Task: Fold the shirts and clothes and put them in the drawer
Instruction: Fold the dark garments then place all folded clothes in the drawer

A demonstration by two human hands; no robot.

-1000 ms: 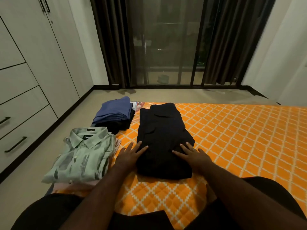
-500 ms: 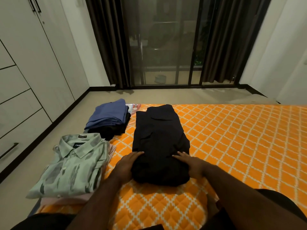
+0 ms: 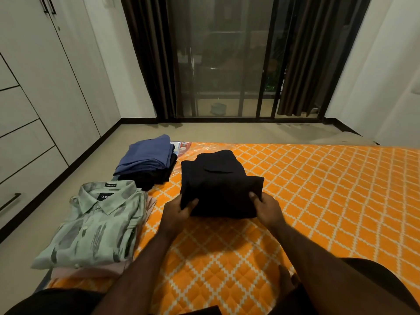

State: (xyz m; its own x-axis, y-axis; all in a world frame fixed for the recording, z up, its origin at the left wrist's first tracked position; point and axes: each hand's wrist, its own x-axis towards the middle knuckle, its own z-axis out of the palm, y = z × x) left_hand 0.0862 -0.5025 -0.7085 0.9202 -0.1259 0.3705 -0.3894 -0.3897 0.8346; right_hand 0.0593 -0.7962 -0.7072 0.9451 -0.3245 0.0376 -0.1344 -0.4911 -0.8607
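A folded black garment (image 3: pixel 219 185) with a flapped pocket on top is held at its near edge by both hands above the orange quilted mattress (image 3: pixel 318 201). The left hand (image 3: pixel 179 212) is clamped on the near left corner, thumb on top and fingers curled beneath; the right hand (image 3: pixel 268 209) is clamped on the near right corner in the same way. The near edge of the garment appears raised off the mattress, while whether its far end rests on the surface cannot be told.

Left of the garment, on the mattress edge, a folded pale green patterned shirt (image 3: pixel 95 223) with a collar is laid on top of a pale pink folded item (image 3: pixel 91 272). Beyond it, a folded blue garment (image 3: pixel 147 154) is stacked on a black one (image 3: pixel 156 176). White wardrobe drawers (image 3: pixel 20 160) with dark handles are seen at the far left, closed. Dark curtains (image 3: pixel 150 57) frame a glass sliding door (image 3: pixel 227 64) across the floor.
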